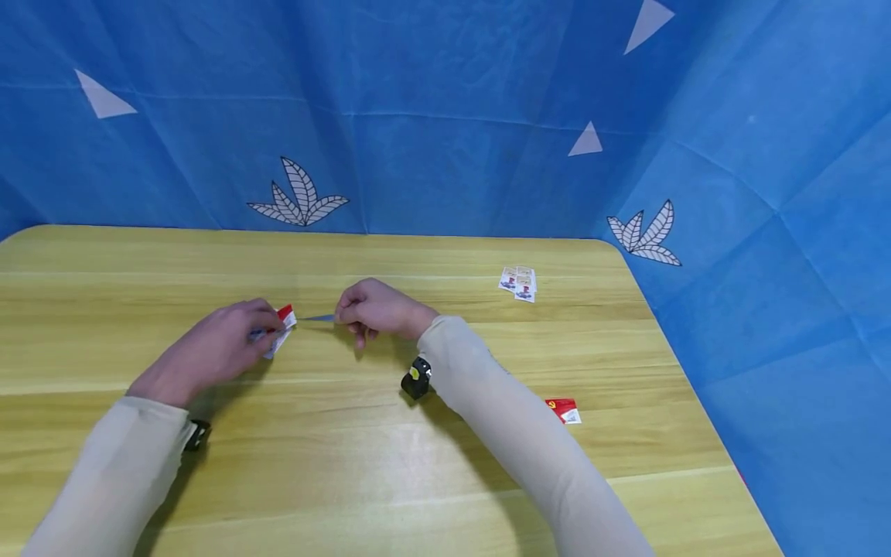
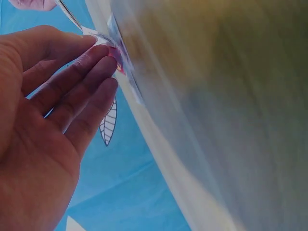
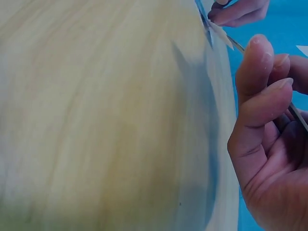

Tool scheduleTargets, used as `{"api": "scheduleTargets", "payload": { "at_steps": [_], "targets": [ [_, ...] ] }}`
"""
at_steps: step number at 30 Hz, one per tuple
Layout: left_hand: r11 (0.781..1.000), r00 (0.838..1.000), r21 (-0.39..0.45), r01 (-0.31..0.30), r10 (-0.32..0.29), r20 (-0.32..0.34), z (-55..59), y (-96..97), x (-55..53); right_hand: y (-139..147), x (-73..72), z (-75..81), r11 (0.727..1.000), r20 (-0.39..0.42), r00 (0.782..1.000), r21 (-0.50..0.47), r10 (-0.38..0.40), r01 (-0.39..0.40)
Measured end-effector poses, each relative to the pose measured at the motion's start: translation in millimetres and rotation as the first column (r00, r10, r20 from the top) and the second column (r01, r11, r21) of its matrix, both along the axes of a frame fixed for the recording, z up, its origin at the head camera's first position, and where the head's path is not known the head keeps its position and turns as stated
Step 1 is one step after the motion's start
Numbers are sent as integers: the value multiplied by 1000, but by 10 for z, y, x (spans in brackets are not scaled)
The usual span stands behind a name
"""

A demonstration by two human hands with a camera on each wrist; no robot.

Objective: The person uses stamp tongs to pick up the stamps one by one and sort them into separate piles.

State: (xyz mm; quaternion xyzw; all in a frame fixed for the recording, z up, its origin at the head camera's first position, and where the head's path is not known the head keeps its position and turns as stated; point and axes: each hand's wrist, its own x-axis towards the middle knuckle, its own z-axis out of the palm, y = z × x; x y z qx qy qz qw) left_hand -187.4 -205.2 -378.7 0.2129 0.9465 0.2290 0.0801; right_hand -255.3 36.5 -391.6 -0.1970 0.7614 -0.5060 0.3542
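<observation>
My left hand [image 1: 221, 346] pinches a small red-and-white stamp [image 1: 288, 315] between thumb and fingertips, just above the table left of centre. Close under it lies another pale stamp [image 1: 274, 346], partly covered by the fingers. In my right hand [image 1: 379, 308] is a slim pair of metal tweezers [image 1: 319, 318], pointing left. Their tips meet the edge of the held stamp in the left wrist view, where the tweezers [image 2: 70, 14] come in from the top. Curled fingers hide much of the tweezers [image 3: 236, 44] in the right wrist view.
Several overlapping white stamps [image 1: 524, 284] with small pictures lie at the back right of the wooden table [image 1: 334, 464]. Nearer, a red stamp [image 1: 567, 410] is partly hidden by my right sleeve. A blue patterned cloth [image 1: 445, 170] hangs behind and to the right.
</observation>
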Motion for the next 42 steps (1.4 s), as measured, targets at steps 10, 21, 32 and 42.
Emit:
{"api": "scheduleTargets", "payload": {
  "at_steps": [10,21,32,42],
  "targets": [
    [997,997,-30,-67,68,27,65,-57,36,139,-13,12,999,8,999,-27,42,-42],
    [998,998,-32,-61,62,20,17,-112,96,551,37,134,998,-36,997,-27,62,-63],
    [995,994,-33,-94,96,60,25,-64,154,979,148,287,998,-54,997,-31,52,-54],
    [996,994,-29,-84,86,68,20,-43,137,1299,303,391,998,-66,997,-45,42,-45]
  ]
}}
